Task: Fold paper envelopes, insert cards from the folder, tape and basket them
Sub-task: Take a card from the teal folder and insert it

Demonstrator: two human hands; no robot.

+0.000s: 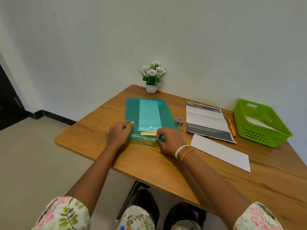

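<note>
The person sits at the wooden table [166, 163] with both hands on the teal plastic folder [132, 112], which lies flat in front of the small flower pot [151, 88]. The left hand [118, 132] rests on the folder's left near corner, fingers loosely bent and pressing down; I think it is there to keep the folder from sliding. The right hand [169, 141] pinches the clear flap [144, 138] at the folder's near edge, probably to hold the mouth open. Just inside the mouth, below the white snap button [150, 127], a yellow card [148, 133] shows, ready to be pulled out. To the right of the folder lie a roll of tape [180, 121], a printed sheet [207, 120] and an orange pen [231, 127]. Nearer than the sheet lies a folded white paper envelope [221, 152], waiting for its card. The green basket [265, 138] stands far right of the folder and already holds something white.
</note>
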